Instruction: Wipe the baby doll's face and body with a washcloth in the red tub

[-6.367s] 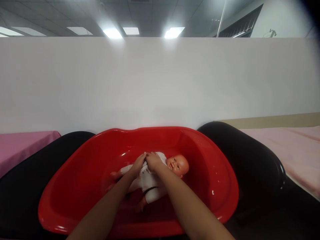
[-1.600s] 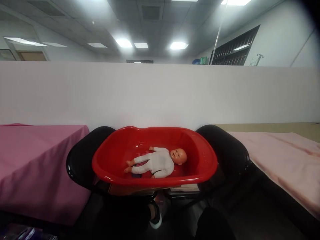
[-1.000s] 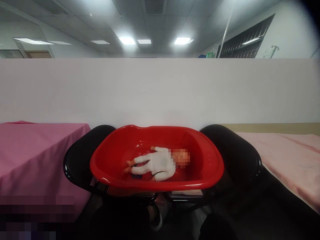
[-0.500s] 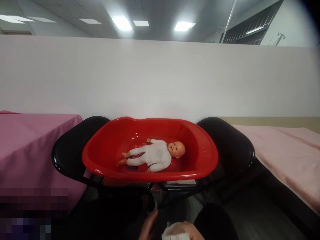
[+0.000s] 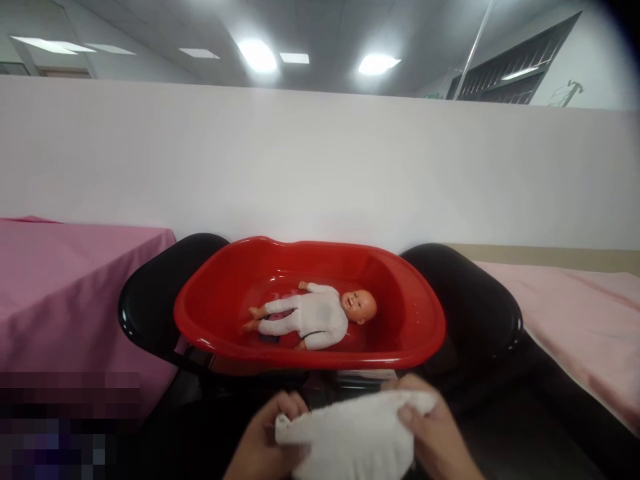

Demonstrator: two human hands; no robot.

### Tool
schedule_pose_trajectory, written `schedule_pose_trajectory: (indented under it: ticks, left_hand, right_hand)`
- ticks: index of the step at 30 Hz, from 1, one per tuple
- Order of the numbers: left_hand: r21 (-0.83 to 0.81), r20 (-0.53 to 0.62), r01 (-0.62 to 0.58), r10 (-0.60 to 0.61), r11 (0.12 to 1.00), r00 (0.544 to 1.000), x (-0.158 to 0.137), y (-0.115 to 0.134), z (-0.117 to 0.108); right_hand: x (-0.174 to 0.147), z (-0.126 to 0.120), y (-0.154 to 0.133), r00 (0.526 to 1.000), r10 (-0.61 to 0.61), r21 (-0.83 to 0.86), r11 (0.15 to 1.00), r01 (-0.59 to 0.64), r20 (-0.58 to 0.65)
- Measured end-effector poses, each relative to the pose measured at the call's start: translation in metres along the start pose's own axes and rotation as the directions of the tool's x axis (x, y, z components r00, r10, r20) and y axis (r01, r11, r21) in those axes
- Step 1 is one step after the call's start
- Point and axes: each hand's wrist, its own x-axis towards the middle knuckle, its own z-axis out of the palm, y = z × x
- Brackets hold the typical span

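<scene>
A white cloth (image 5: 353,437) is stretched between my two hands at the bottom of the view, in front of the tub. My left hand (image 5: 273,433) pinches its left corner. My right hand (image 5: 430,423) grips the right end, thumb on top. Beyond the cloth is a red baby bathtub (image 5: 320,360). A baby doll (image 5: 320,313) lies on its back in it, head to the right, dressed in a white suit with a grey patch on its chest. Neither hand touches the doll or the tub.
Black chairs stand under the tub, a left one (image 5: 150,300) and a right one (image 5: 480,300) showing. A pink-draped table (image 5: 90,267) is on the left, a bed with a pale pink sheet (image 5: 575,293) on the right. A white partition (image 5: 320,160) rises behind.
Both hands have come up from the lower edge. The white cloth, bunched at my right hand before, is now spread out and held by both. The view has shifted slightly.
</scene>
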Motion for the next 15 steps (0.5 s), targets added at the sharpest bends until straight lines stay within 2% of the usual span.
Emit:
schedule_pose_trajectory:
  ticks: [1,2,3,5,6,7,8,9,10,12,13,15]
  left_hand:
    - [0.02,-0.056,-0.151,0.152,0.988,0.987,0.0,0.024,0.005]
    - [0.08,-0.073,-0.304,0.31,0.949,0.948,0.001,0.051,0.012]
    - [0.154,-0.056,-0.446,0.458,0.882,0.887,0.003,0.079,0.019]
    - [0.357,-0.01,-0.648,0.697,0.673,0.717,0.012,0.133,0.031]
    - [0.465,0.023,-0.703,0.786,0.539,0.618,0.018,0.154,0.034]
    - [0.553,0.062,-0.711,0.829,0.436,0.556,0.025,0.169,0.035]
    - [0.626,0.083,-0.679,0.832,0.384,0.548,0.032,0.176,0.033]
    - [0.672,0.105,-0.649,0.822,0.356,0.559,0.037,0.176,0.028]
    - [0.702,0.119,-0.617,0.796,0.356,0.594,0.041,0.169,0.021]
    - [0.74,0.132,-0.55,0.718,0.388,0.684,0.042,0.136,0.001]
    - [0.754,0.149,-0.541,0.705,0.372,0.694,0.04,0.114,-0.01]
    - [0.819,0.205,-0.482,0.625,0.312,0.753,0.033,0.07,-0.031]
  right_hand:
    - [0.011,-0.001,-0.021,0.996,-0.085,0.035,0.996,0.085,-0.009]
    - [0.023,-0.001,-0.044,0.98,-0.198,0.067,0.978,0.197,0.02]
    - [0.036,-0.001,-0.068,0.944,-0.322,0.078,0.946,0.316,0.079]
    - [0.062,-0.003,-0.111,0.828,-0.54,0.058,0.841,0.538,0.153]
    - [0.073,-0.004,-0.126,0.777,-0.605,0.034,0.792,0.609,0.174]
    - [0.082,-0.005,-0.137,0.756,-0.627,-0.011,0.768,0.64,0.188]
    - [0.088,-0.007,-0.141,0.754,-0.624,-0.067,0.76,0.646,0.205]
    - [0.091,-0.008,-0.14,0.769,-0.596,-0.13,0.764,0.632,0.232]
    - [0.09,-0.01,-0.133,0.793,-0.548,-0.197,0.774,0.601,0.265]
    - [0.079,-0.011,-0.105,0.826,-0.446,-0.332,0.765,0.552,0.345]
    - [0.069,-0.01,-0.087,0.828,-0.415,-0.392,0.739,0.548,0.377]
    - [0.047,-0.007,-0.05,0.785,-0.45,-0.522,0.586,0.619,0.426]
